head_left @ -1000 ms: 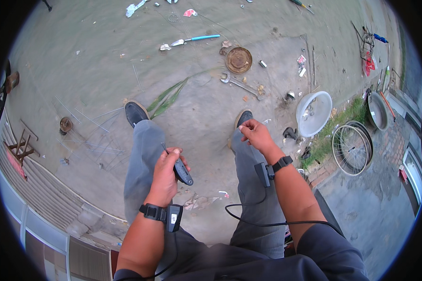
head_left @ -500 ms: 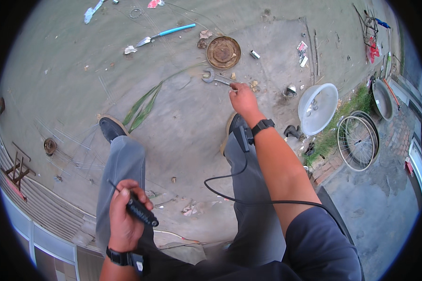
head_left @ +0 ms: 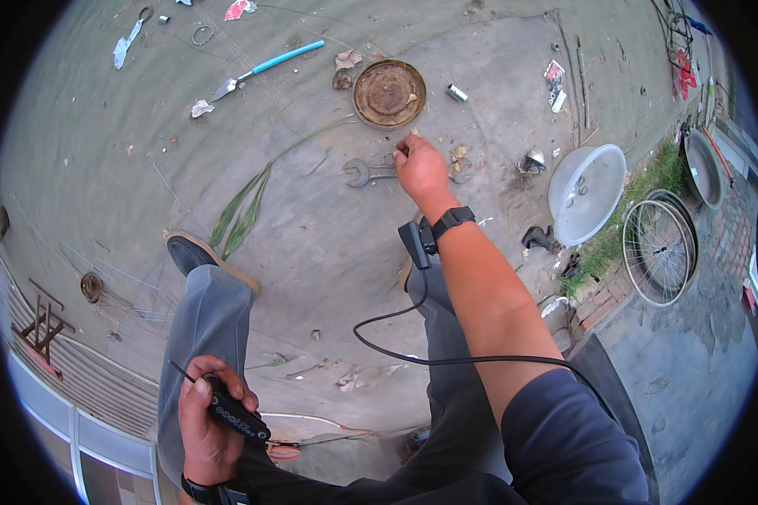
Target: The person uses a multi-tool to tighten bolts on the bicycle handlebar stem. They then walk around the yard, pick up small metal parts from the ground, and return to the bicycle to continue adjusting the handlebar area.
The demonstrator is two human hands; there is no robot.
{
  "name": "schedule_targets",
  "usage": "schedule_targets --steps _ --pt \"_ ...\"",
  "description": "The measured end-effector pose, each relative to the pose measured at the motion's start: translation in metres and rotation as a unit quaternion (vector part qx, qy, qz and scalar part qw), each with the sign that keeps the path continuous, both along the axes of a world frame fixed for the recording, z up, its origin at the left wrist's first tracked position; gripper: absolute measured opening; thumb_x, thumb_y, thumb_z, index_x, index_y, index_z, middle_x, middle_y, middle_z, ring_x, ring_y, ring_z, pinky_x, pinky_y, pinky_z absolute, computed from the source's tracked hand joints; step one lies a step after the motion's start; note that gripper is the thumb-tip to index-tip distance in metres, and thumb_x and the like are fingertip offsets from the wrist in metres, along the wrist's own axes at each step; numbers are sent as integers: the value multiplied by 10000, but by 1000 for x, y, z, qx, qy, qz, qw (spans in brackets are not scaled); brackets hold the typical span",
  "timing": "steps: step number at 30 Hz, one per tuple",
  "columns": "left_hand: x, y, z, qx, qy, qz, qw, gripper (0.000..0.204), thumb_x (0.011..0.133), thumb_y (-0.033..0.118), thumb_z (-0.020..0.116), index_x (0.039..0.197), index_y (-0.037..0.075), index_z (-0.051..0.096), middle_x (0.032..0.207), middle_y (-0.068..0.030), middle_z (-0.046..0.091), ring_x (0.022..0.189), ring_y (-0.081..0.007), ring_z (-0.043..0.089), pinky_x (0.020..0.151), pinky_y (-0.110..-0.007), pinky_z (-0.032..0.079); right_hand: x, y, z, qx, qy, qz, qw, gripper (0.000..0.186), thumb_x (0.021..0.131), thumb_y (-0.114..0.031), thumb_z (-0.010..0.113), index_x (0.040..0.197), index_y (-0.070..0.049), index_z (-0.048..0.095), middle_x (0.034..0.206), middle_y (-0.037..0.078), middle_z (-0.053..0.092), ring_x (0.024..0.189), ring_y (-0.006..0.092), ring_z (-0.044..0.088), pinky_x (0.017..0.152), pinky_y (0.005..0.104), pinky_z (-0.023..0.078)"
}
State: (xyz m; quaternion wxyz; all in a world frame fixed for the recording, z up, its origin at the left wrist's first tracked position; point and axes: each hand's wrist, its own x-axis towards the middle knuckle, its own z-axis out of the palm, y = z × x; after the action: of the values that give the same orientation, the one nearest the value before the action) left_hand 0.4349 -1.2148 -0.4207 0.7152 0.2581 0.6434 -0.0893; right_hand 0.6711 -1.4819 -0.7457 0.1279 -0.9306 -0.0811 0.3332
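My left hand [head_left: 215, 421], at the lower left, is closed around a black folding hex key set [head_left: 237, 417]; one thin dark key sticks out past the thumb. A double-ended open wrench [head_left: 369, 172] lies flat on the ground, its middle hidden behind my right hand [head_left: 423, 171]. The fingers of that hand are drawn together just beyond the wrench, short of a rusty round metal plate [head_left: 389, 94]. Anything between them is too small or hidden to make out. A short silver metal cylinder [head_left: 456, 93] lies right of the plate.
A blue-handled trowel [head_left: 274, 61] lies at far left of the plate. Long green leaves [head_left: 253, 202] stretch near my left shoe [head_left: 195, 252]. On the right stand a white plastic basin [head_left: 587, 195] and a spoked wheel [head_left: 659, 252]. A black cable [head_left: 446, 362] hangs from my right wrist.
The wrench, gripped at its right end before, now lies nearer to me with both jaws showing. My right hand's fingers have moved past it. My left hand keeps the hex key set.
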Motion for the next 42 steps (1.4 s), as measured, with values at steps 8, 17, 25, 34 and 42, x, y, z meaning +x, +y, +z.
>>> schedule_targets --steps 8,17,25,34,42 --pt "-1 5 -1 1 -6 -35 999 339 1002 395 575 1129 83 533 797 -65 534 666 -198 572 679 -338 511 5 24 -17 -39 -23 -18 999 190 879 -245 715 978 -83 718 972 155 738 914 357 708 796 463 562" --pt "-3 14 1 -7 -10 -18 1000 344 1009 402 573 1128 83 523 798 -67 528 667 -194 571 669 -332 504 4 34 -13 -65 18 -63 996 223 813 -257 714 936 -71 697 930 163 741 893 357 714 800 457 567" --pt "-15 28 9 -35 -31 21 999 351 996 387 586 1154 76 548 814 -82 552 692 -219 584 676 -346 507 -29 59 2 77 73 -88 990 187 796 -142 699 945 -29 697 875 122 737 781 213 699 745 336 556" --pt "-42 59 17 -74 -72 67 992 416 955 376 660 1156 31 542 842 -134 581 721 -256 614 708 -368 524 -64 194 2 198 195 0 961 193 814 -132 647 973 -60 730 957 137 738 883 288 708 813 380 563" --pt "-67 90 20 -112 -129 152 973 378 956 262 657 1220 22 532 914 -149 633 831 -242 657 803 -371 531 -92 334 -14 208 103 145 962 197 837 -197 714 975 -57 719 977 170 713 902 359 692 800 449 556"
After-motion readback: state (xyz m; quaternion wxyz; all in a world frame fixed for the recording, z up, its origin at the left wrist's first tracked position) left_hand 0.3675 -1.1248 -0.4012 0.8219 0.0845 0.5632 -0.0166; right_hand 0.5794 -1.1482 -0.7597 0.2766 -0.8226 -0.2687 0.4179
